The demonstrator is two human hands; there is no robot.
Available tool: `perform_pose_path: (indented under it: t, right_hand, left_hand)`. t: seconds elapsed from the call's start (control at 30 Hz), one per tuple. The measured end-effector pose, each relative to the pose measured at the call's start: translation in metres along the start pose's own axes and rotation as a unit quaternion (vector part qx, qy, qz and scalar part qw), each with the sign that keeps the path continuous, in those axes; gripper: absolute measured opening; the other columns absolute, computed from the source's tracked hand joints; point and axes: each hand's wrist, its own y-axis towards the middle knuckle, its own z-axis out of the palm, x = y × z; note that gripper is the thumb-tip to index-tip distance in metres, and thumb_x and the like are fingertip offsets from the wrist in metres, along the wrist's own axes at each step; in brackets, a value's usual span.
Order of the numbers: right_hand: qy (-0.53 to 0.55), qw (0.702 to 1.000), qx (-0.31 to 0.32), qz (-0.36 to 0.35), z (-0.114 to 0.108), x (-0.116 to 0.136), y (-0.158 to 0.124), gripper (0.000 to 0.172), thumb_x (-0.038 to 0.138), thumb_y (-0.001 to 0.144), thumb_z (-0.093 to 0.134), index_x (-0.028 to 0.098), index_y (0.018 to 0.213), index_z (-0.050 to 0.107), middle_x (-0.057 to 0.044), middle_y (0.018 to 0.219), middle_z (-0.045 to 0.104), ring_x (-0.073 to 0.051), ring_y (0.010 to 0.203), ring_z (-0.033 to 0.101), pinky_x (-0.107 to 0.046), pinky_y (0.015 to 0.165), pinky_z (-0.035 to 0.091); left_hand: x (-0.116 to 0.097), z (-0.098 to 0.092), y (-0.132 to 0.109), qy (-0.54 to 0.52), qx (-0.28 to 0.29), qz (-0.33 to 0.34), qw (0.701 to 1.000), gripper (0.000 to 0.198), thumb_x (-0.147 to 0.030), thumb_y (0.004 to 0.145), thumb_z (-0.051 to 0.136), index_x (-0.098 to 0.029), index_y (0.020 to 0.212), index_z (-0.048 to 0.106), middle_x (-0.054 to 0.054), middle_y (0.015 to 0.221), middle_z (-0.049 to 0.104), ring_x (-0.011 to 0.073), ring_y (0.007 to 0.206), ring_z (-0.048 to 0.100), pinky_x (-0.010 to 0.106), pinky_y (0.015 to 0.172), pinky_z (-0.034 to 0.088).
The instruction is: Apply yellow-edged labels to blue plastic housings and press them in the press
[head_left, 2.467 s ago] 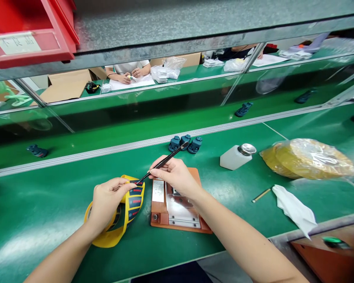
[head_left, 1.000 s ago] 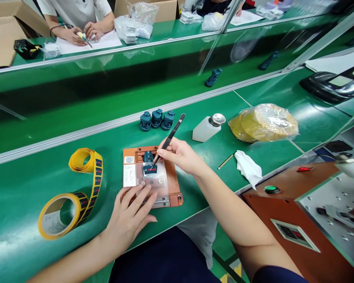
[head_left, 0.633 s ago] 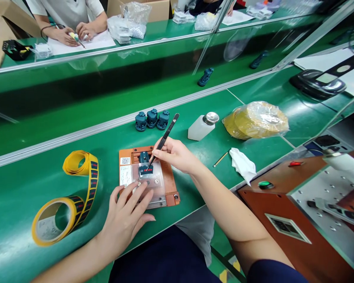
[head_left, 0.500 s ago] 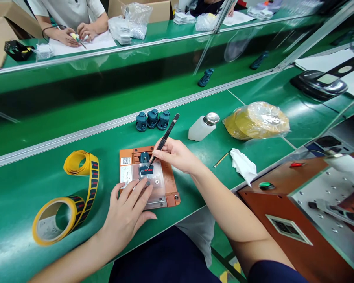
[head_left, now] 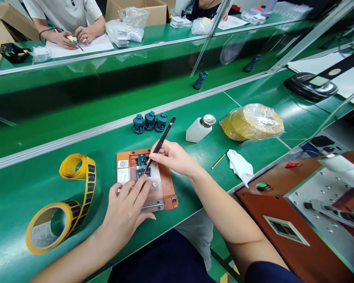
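Observation:
My right hand (head_left: 171, 157) grips black tweezers (head_left: 163, 142), slanted with the tips down at a dark blue label (head_left: 143, 172) with red lettering. This label lies on the clear plate (head_left: 155, 192) of an orange-brown fixture (head_left: 168, 184). My left hand (head_left: 128, 202) rests on the plate, fingers stretched out and fingertips at the label's lower edge; whatever lies under them is hidden. A dark teal plastic part (head_left: 141, 159) sits in the fixture just beyond the label. To the left, a yellow roll of labels (head_left: 29, 236) stands with its strip curling away behind it.
Three teal housings (head_left: 149, 120) stand by the rail. Rightward are a white dispenser bottle (head_left: 196, 130), a bagged yellow roll (head_left: 250, 122), a small stick (head_left: 218, 161) and a white cloth (head_left: 239, 167). A brown machine (head_left: 271, 212) borders the bench. Behind the clear partition, a co-worker's hands (head_left: 76, 37) work.
My left fingertips have slid forward from the plate's middle to the label's lower edge. The tweezers stay at the label, their tips a little further left on it. The whole view has shifted slightly.

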Motion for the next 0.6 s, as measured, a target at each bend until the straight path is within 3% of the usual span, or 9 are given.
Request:
perform_pose_path:
  t: [0.17,0.3,0.37,0.43,0.53,0.6]
  right_hand:
    - [0.023,0.999,-0.032,0.024,0.003,0.004,0.004,0.038,0.053,0.082,0.076,0.021,0.090,0.058,-0.004,0.083,0.072,-0.023,0.081,0.073,-0.037,0.075,0.060]
    - [0.033,0.985,-0.166,-0.041,-0.005,0.018,-0.013,0.036,0.052,0.084,0.075,0.023,0.095,0.057,-0.004,0.087,0.070,-0.022,0.085,0.072,-0.038,0.080,0.060]
    - [-0.063,0.971,-0.223,-0.063,-0.012,0.021,-0.034,0.029,0.049,0.090,0.069,0.023,0.097,0.057,-0.004,0.089,0.069,-0.022,0.084,0.069,-0.036,0.078,0.057]
    - [-0.207,0.941,-0.264,-0.039,-0.018,0.016,-0.057,0.022,0.045,0.095,0.061,0.024,0.103,0.057,-0.004,0.088,0.068,-0.021,0.076,0.066,-0.034,0.071,0.053]
    - [-0.400,0.872,-0.283,0.018,-0.022,-0.011,-0.086,0.022,0.038,0.099,0.051,0.022,0.114,0.056,-0.004,0.084,0.064,-0.022,0.072,0.063,-0.035,0.070,0.049]
    - [-0.487,0.829,-0.275,0.019,-0.024,-0.035,-0.099,0.027,0.034,0.101,0.044,0.018,0.117,0.057,-0.007,0.087,0.063,-0.026,0.081,0.063,-0.038,0.074,0.049]
  left_hand:
    - [-0.005,0.000,0.004,0.028,0.001,0.011,1.000,0.082,-0.051,0.075,0.084,-0.002,0.135,0.057,0.019,0.134,0.067,0.0352,0.110,0.062,0.052,0.091,0.036]
    - [-0.006,0.000,0.005,0.006,-0.010,0.009,1.000,0.084,-0.063,0.078,0.075,-0.004,0.134,0.057,0.021,0.132,0.068,0.0362,0.111,0.062,0.054,0.094,0.036]
    - [0.000,0.002,0.006,-0.057,-0.037,-0.023,0.997,0.082,-0.066,0.082,0.069,-0.009,0.139,0.053,0.019,0.135,0.066,0.0361,0.117,0.059,0.054,0.098,0.038]
    - [0.009,0.006,0.009,-0.124,-0.064,-0.094,0.986,0.078,-0.058,0.088,0.067,-0.014,0.147,0.044,0.018,0.142,0.060,0.0363,0.126,0.053,0.053,0.103,0.041]
    - [0.019,0.013,0.013,-0.194,-0.068,-0.179,0.962,0.082,-0.043,0.090,0.071,-0.020,0.156,0.028,0.017,0.142,0.058,0.0344,0.127,0.054,0.051,0.100,0.050]
    - [0.018,0.015,0.010,-0.209,-0.106,-0.177,0.956,0.088,-0.039,0.085,0.078,-0.023,0.156,0.028,0.015,0.135,0.061,0.0328,0.121,0.059,0.049,0.096,0.054]
